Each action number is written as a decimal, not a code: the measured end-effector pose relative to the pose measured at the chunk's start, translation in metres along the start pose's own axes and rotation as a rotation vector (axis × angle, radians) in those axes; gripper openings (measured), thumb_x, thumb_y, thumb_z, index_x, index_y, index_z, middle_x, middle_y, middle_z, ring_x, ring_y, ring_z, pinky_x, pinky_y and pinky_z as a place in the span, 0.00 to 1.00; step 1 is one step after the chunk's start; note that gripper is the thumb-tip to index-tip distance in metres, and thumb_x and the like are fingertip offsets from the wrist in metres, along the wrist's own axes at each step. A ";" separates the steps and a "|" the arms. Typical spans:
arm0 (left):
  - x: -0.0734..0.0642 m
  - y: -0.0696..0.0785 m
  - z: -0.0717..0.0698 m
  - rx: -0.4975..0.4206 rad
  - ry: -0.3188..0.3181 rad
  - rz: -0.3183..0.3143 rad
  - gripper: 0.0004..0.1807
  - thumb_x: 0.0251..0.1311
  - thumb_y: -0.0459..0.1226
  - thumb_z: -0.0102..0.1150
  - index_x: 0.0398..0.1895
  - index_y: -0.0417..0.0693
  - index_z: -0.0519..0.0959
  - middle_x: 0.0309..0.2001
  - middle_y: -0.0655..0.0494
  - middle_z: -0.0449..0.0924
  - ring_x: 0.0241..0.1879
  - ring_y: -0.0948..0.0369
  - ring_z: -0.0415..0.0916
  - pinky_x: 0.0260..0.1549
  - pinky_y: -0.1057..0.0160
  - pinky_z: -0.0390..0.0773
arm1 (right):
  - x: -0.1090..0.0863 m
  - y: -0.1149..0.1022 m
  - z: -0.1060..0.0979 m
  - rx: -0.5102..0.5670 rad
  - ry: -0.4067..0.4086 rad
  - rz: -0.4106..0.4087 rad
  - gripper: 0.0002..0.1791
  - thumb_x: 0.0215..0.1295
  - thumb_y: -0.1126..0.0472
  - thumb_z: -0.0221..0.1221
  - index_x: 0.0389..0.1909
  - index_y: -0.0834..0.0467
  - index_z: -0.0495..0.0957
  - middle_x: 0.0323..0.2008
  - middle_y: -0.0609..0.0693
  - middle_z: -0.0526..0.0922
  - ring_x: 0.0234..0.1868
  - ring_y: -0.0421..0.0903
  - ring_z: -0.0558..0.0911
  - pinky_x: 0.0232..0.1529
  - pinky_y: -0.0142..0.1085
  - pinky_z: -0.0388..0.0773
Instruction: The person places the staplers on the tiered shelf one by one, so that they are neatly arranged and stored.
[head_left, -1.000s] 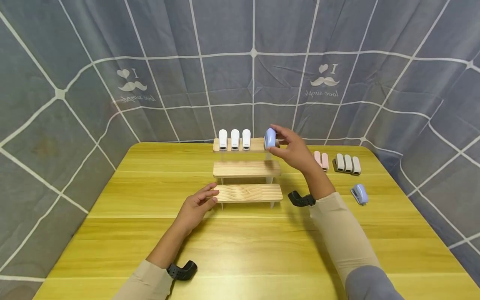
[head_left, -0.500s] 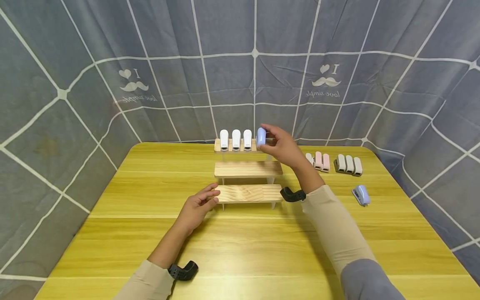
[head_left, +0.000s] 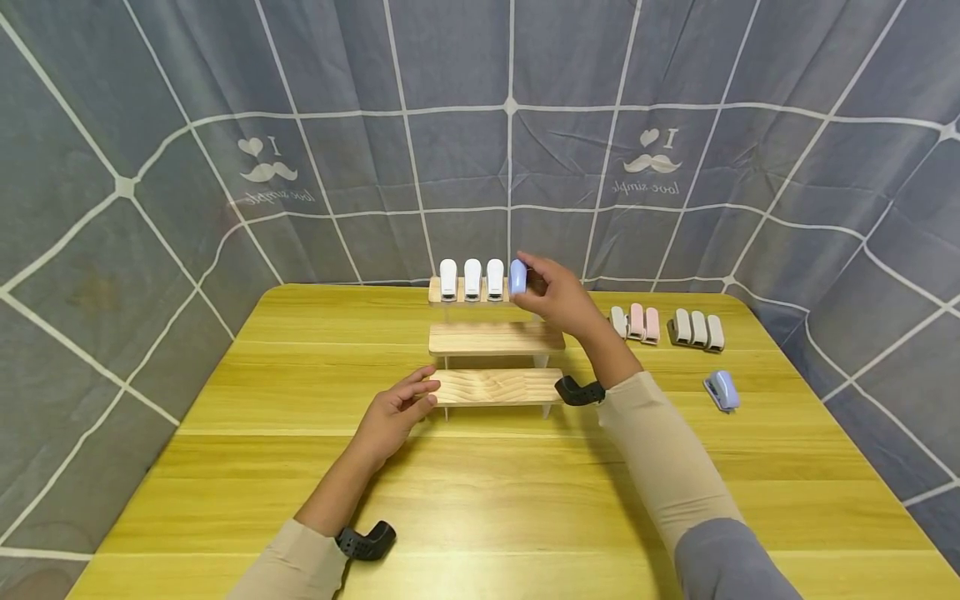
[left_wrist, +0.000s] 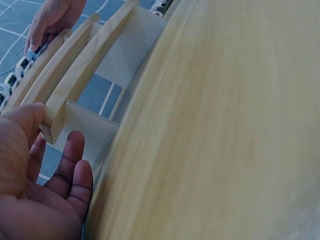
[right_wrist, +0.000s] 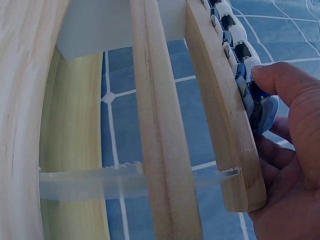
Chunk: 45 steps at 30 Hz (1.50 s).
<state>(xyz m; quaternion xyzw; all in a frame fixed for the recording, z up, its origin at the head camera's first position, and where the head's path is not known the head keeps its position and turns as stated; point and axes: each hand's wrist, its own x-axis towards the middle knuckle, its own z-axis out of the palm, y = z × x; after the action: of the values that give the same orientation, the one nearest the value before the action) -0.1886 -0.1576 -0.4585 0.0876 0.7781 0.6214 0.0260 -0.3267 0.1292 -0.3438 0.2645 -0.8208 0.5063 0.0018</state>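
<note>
My right hand (head_left: 558,293) pinches a light blue mini stapler (head_left: 517,277) between thumb and fingers at the top step of a three-step wooden display stand (head_left: 497,387). In the right wrist view this blue stapler (right_wrist: 265,112) stands at the end of a row, close beside a white one. Three white mini staplers (head_left: 472,279) stand upright side by side on that step. My left hand (head_left: 393,417) holds the left end of the lowest step; in the left wrist view the thumb (left_wrist: 32,116) lies against the board's end, with the other fingers below it.
Right of the stand, on the wooden table (head_left: 480,508), lie pink staplers (head_left: 643,323) with a pale one (head_left: 618,321) beside them. A group of greyish-white staplers (head_left: 698,329) is farther right, and another blue stapler (head_left: 723,390) lies nearer. A grey curtain (head_left: 450,167) hangs behind.
My right hand has moved left along the top step with the blue stapler, bringing it beside the white ones. The left hand stays at the lowest step.
</note>
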 end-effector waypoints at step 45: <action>-0.001 -0.002 0.000 -0.018 -0.014 0.004 0.21 0.70 0.42 0.59 0.61 0.39 0.79 0.72 0.58 0.64 0.69 0.54 0.64 0.55 0.67 0.74 | -0.146 0.060 -0.104 -0.287 0.209 0.127 0.31 0.71 0.60 0.61 0.71 0.63 0.65 0.67 0.62 0.68 0.65 0.61 0.68 0.57 0.48 0.70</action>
<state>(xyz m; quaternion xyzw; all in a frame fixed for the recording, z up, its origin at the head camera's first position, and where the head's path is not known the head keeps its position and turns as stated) -0.1878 -0.1581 -0.4603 0.0933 0.7721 0.6279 0.0311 -0.2544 0.2998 -0.3826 0.1554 -0.8949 0.4078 0.0929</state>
